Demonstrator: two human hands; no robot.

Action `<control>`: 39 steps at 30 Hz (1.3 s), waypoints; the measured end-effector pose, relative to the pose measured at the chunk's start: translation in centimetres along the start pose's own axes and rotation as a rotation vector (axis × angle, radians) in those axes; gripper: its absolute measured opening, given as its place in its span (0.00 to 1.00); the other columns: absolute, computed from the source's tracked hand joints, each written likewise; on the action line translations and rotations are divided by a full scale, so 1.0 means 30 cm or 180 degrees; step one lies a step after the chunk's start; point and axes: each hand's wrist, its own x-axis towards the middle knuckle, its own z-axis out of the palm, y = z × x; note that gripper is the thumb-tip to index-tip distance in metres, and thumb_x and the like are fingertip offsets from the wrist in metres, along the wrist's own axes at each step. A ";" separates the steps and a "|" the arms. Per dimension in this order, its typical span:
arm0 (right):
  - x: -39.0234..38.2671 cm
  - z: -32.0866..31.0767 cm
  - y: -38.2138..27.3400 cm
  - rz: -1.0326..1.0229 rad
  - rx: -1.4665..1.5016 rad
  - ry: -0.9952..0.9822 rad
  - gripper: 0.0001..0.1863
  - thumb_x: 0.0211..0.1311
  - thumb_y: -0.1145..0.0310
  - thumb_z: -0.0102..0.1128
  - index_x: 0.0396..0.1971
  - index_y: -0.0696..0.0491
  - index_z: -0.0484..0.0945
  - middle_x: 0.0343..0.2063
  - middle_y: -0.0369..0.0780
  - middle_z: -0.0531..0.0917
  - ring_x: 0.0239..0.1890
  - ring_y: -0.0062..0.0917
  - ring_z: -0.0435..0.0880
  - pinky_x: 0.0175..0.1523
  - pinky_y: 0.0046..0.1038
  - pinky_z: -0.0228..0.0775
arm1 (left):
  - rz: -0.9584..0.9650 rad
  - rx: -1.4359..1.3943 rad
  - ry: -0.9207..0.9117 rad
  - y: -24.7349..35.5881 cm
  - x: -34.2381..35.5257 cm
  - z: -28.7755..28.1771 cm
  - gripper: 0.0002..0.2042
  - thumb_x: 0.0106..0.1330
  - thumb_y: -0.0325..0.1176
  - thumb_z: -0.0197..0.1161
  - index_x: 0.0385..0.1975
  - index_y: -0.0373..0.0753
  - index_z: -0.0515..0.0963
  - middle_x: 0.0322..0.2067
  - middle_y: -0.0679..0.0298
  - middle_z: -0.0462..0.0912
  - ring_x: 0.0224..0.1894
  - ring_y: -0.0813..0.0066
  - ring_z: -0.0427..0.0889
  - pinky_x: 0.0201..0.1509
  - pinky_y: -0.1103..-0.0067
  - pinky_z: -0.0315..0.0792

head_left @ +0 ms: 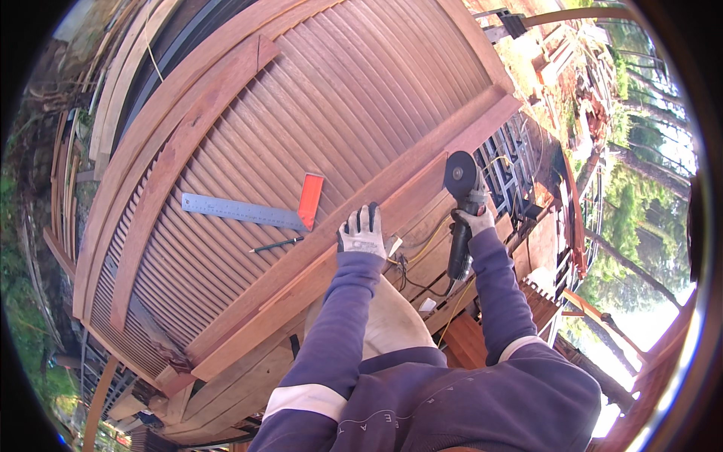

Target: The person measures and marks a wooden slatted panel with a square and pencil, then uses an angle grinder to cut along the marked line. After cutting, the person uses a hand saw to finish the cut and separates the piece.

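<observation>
My left hand, in a pale glove with dark fingertips, lies with its fingers stretched out over the near frame board of a large louvered wooden panel. My right hand, also gloved, is closed around a black angle grinder. The grinder's dark round disc points away from me, beside the board's right end. I cannot tell whether the disc touches the wood or turns. On the slats left of my left hand rest a try square with an orange handle and a dark pencil.
A loose reddish board lies across the panel's left side. Yellow cord runs below the grinder between my arms. Dark metal racks stand at the right, near stacked timber. Long planks lie at the far left.
</observation>
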 end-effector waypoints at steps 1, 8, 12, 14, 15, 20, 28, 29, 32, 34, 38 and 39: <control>0.011 0.010 -0.025 -0.0055 0.0052 -0.0004 0.21 0.50 0.80 0.71 0.43 0.57 0.72 0.28 0.44 0.82 0.20 0.36 0.84 0.24 0.37 0.81 | 0.0000 0.0084 0.0029 -0.004 -0.001 0.013 0.45 0.47 0.52 0.72 0.66 0.42 0.64 0.62 0.57 0.65 0.63 0.57 0.64 0.62 0.56 0.60; 0.067 0.006 -0.058 -0.0109 0.0105 0.0058 0.21 0.50 0.80 0.72 0.42 0.56 0.72 0.30 0.44 0.82 0.20 0.35 0.84 0.24 0.36 0.81 | -0.0006 -0.0095 -0.0050 0.006 0.004 -0.001 0.44 0.46 0.51 0.73 0.66 0.42 0.65 0.62 0.57 0.66 0.63 0.57 0.64 0.62 0.57 0.60; 0.025 0.024 -0.081 -0.0013 0.0100 0.0043 0.20 0.50 0.81 0.71 0.42 0.56 0.73 0.31 0.43 0.82 0.21 0.35 0.84 0.26 0.37 0.83 | -0.0015 -0.0081 -0.0040 -0.002 0.002 0.007 0.44 0.46 0.51 0.73 0.66 0.42 0.65 0.62 0.57 0.66 0.63 0.57 0.64 0.63 0.56 0.59; 0.021 0.016 -0.050 -0.0156 0.0138 0.0021 0.21 0.51 0.82 0.71 0.43 0.57 0.72 0.31 0.43 0.82 0.22 0.36 0.84 0.26 0.38 0.84 | 0.0002 -0.0070 -0.0009 -0.003 0.001 0.012 0.44 0.46 0.51 0.73 0.66 0.42 0.65 0.62 0.57 0.66 0.63 0.57 0.64 0.63 0.56 0.59; 0.017 0.013 -0.036 -0.0227 0.0158 0.0014 0.21 0.51 0.82 0.71 0.43 0.57 0.72 0.31 0.43 0.82 0.22 0.36 0.84 0.26 0.38 0.84 | -0.0002 -0.0062 -0.0033 -0.001 0.001 0.013 0.45 0.46 0.52 0.73 0.66 0.42 0.65 0.62 0.56 0.65 0.63 0.57 0.64 0.63 0.56 0.59; -0.024 -0.003 0.015 0.0027 0.0107 -0.0010 0.21 0.49 0.82 0.72 0.42 0.56 0.73 0.29 0.43 0.82 0.20 0.35 0.84 0.24 0.37 0.81 | -0.0010 0.0050 -0.0073 -0.006 -0.002 0.016 0.45 0.47 0.52 0.73 0.67 0.42 0.64 0.63 0.56 0.65 0.64 0.57 0.63 0.63 0.56 0.59; -0.133 -0.015 0.102 0.0092 -0.0052 -0.0035 0.20 0.50 0.82 0.71 0.42 0.56 0.73 0.28 0.43 0.82 0.20 0.35 0.84 0.23 0.36 0.80 | 0.0029 0.0161 0.0010 -0.010 -0.005 0.004 0.44 0.49 0.53 0.71 0.66 0.41 0.64 0.62 0.56 0.66 0.63 0.56 0.64 0.63 0.57 0.59; -0.154 -0.023 0.122 0.0091 -0.0128 -0.0053 0.19 0.50 0.82 0.71 0.41 0.56 0.74 0.29 0.42 0.83 0.20 0.33 0.84 0.23 0.35 0.79 | 0.0045 0.0243 0.0058 -0.013 -0.007 0.010 0.43 0.50 0.54 0.71 0.66 0.41 0.64 0.61 0.56 0.66 0.63 0.56 0.64 0.63 0.57 0.59; -0.217 -0.118 0.211 0.0304 0.0502 0.0065 0.23 0.49 0.82 0.71 0.45 0.54 0.71 0.29 0.45 0.82 0.21 0.40 0.84 0.25 0.43 0.81 | 0.0017 -0.0018 0.0016 0.004 -0.001 -0.014 0.43 0.50 0.54 0.71 0.66 0.41 0.64 0.61 0.56 0.66 0.63 0.56 0.64 0.63 0.57 0.59; -0.282 -0.177 0.188 0.0440 0.1096 -0.0147 0.20 0.55 0.74 0.69 0.47 0.55 0.73 0.29 0.47 0.82 0.25 0.41 0.85 0.30 0.45 0.83 | -0.0067 -0.0014 -0.0102 -0.003 0.007 -0.038 0.44 0.50 0.54 0.71 0.66 0.42 0.63 0.62 0.56 0.66 0.63 0.55 0.63 0.65 0.56 0.58; -0.414 -0.309 0.196 0.0314 0.1821 -0.0157 0.22 0.61 0.61 0.66 0.50 0.58 0.74 0.30 0.47 0.83 0.29 0.40 0.85 0.37 0.45 0.83 | 0.0023 -0.0103 0.0030 0.033 -0.008 -0.059 0.45 0.49 0.54 0.72 0.67 0.42 0.62 0.64 0.55 0.64 0.66 0.54 0.60 0.68 0.54 0.54; -0.448 -0.327 0.218 0.0176 0.1960 -0.0088 0.23 0.61 0.59 0.67 0.50 0.58 0.74 0.30 0.47 0.83 0.29 0.39 0.85 0.37 0.44 0.83 | 0.0170 -0.0120 0.0252 0.065 -0.035 -0.051 0.44 0.50 0.54 0.71 0.67 0.42 0.62 0.65 0.55 0.63 0.67 0.53 0.59 0.68 0.53 0.53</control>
